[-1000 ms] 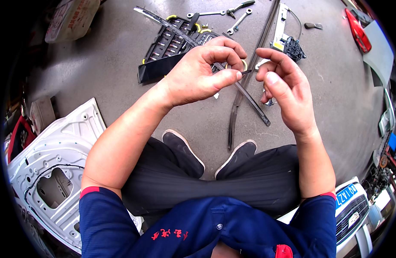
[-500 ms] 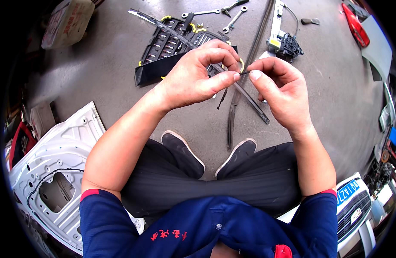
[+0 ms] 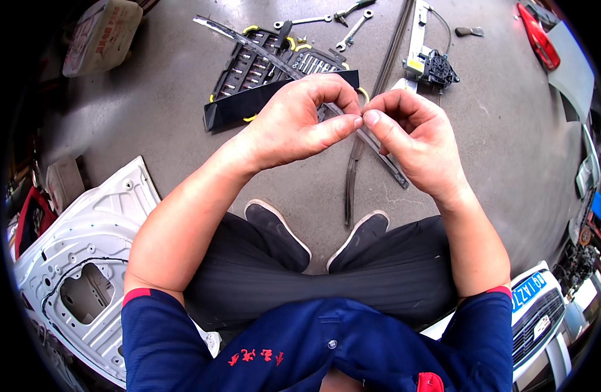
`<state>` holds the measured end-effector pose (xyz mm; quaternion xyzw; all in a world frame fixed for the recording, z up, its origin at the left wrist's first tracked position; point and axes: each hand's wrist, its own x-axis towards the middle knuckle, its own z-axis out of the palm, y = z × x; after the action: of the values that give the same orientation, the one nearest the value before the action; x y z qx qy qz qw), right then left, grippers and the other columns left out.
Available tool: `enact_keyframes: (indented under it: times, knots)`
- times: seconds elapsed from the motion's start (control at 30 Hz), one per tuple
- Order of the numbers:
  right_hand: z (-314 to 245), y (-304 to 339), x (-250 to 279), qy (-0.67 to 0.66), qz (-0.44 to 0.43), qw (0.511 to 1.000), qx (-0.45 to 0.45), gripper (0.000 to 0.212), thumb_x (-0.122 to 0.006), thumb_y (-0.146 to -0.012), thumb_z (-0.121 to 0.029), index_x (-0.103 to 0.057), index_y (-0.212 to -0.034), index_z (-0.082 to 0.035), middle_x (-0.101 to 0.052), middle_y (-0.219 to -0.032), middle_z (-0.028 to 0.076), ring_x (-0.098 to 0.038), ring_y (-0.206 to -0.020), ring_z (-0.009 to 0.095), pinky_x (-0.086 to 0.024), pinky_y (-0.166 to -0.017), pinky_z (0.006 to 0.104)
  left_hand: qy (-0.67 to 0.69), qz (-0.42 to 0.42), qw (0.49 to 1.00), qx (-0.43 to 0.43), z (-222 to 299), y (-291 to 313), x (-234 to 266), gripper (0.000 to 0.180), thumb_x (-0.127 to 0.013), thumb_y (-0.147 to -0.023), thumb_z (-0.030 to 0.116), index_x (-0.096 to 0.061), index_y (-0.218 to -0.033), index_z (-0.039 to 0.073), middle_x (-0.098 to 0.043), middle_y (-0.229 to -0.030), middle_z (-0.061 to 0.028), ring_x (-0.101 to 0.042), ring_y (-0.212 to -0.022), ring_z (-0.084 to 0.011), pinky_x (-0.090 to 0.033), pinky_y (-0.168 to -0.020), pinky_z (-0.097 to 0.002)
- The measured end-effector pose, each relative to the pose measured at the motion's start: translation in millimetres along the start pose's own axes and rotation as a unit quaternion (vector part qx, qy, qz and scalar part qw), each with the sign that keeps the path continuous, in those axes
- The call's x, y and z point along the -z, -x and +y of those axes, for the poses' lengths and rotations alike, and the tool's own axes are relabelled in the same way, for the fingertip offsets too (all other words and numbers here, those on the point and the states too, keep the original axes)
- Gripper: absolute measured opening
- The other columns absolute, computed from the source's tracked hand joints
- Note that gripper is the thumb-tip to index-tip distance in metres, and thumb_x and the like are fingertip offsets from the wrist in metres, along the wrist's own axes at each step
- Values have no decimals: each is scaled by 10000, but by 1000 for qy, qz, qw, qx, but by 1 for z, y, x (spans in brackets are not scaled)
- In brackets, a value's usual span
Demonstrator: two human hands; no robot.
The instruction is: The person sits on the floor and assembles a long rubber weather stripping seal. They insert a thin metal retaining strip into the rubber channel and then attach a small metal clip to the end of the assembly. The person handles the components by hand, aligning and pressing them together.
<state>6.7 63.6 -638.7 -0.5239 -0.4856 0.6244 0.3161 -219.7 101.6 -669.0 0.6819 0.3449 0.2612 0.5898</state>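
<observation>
My left hand (image 3: 307,117) and my right hand (image 3: 421,134) meet fingertip to fingertip above the floor, both closed in a pinch. A thin black strip showed between these fingertips a moment ago; now the fingers hide nearly all of it. Below the hands lies a long dark trim strip (image 3: 258,49), running diagonally across a black socket set case (image 3: 248,68) with yellow latches. A black flat panel (image 3: 241,108) leans along the near side of the case. Another long black rubber-like strip (image 3: 354,189) stretches from the far edge toward my shoes.
Wrenches (image 3: 356,29) and a ratchet (image 3: 343,14) lie beyond the case. To their right are a window regulator with motor (image 3: 437,68) and a scraper (image 3: 470,31). A white door shell (image 3: 85,261) stands left, a white bumper with grille (image 3: 535,320) right, a red tail lamp (image 3: 540,39) far right.
My hands have come together, closing the small gap where the black strip showed. Its dangling end below my left hand is out of sight. My right hand has shifted slightly left.
</observation>
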Motion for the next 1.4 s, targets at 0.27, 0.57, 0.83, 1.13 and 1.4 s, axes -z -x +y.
enact_keyframes:
  times: [0.27, 0.57, 0.83, 1.13, 1.4]
  knots:
    - [-7, -1, 8, -62, -47, 995, -58, 319, -648, -1059, -282, -705, -1188, 4, -685, -947, 20, -582, -739, 57, -527, -664, 238, 12, -17, 999, 38, 5, 0, 1, 167, -721, -987, 172, -666, -1034, 21, -696, -1008, -23, -645, -1010, -119, -518, -946, -314]
    - [2, -3, 4, -52, -24, 998, -38, 380, -714, -1019, -277, -685, -1272, 4, -708, -1037, 21, -607, -845, 55, -525, -740, 239, 142, 31, 984, 102, 1, 1, 1, 119, -693, -1006, 152, -666, -1034, 39, -685, -939, 1, -633, -916, -83, -518, -843, -267]
    - [2, -3, 6, -77, -65, 985, -141, 325, -691, -1021, -230, -684, -1254, -3, -721, -1106, 49, -652, -991, 92, -540, -780, 254, 40, 8, 997, 62, 3, 3, 1, 149, -693, -1002, 175, -678, -1053, 36, -683, -932, 3, -627, -917, -89, -519, -855, -285]
    - [26, -10, -14, 33, -9, 997, 67, 403, -791, -937, -223, -630, -1243, -17, -707, -1170, 82, -688, -1068, 169, -542, -969, 345, 271, 107, 944, 153, 4, 0, -17, 151, -720, -991, 192, -708, -1093, 80, -678, -1047, 20, -596, -1006, -89, -467, -950, -270]
    - [18, -10, -14, -47, -42, 998, -3, 297, -777, -962, -170, -696, -1191, 0, -724, -1035, 32, -655, -990, 123, -540, -897, 308, 328, 149, 911, 200, -3, -3, -16, 184, -699, -1008, 229, -700, -1138, 100, -694, -1050, 5, -617, -984, -103, -481, -915, -291]
